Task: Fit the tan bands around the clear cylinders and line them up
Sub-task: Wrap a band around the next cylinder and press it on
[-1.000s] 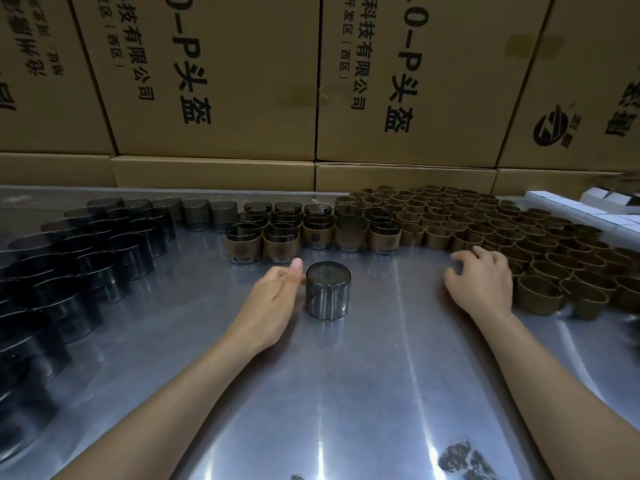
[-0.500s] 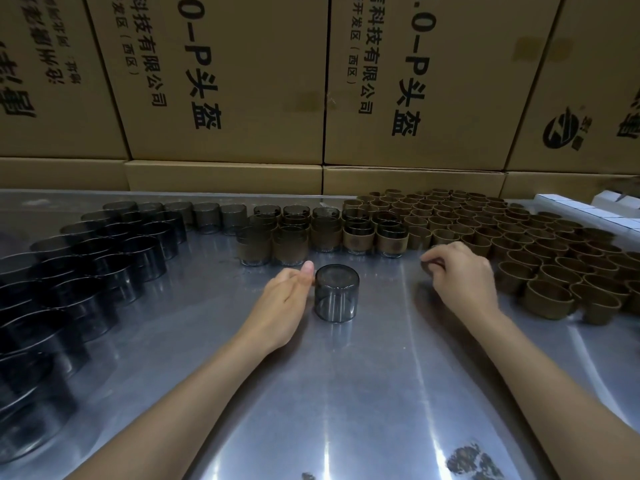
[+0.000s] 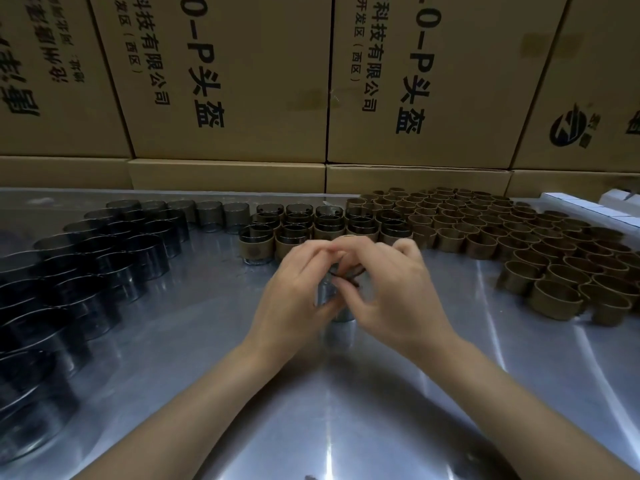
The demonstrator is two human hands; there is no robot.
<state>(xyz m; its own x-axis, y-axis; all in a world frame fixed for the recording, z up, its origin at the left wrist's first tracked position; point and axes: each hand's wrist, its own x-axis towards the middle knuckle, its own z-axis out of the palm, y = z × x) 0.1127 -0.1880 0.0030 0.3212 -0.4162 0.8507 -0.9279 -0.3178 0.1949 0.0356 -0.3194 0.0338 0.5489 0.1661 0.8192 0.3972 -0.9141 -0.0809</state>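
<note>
Both hands are meeting over the shiny metal counter (image 3: pixel 346 393): the left hand (image 3: pixel 294 299) is curling round a smoky clear plastic cylinder (image 3: pixel 327 292) standing there, while the right hand (image 3: pixel 391 292) is pinching a thin tan band (image 3: pixel 349 268) at its top.

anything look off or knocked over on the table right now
Nothing stands out. The bare cylinders stand upright at left, the banded ones sit in rows at the back, and the loose bands are clustered at right. Both hands hold one cylinder at centre, mostly hidden.
</note>
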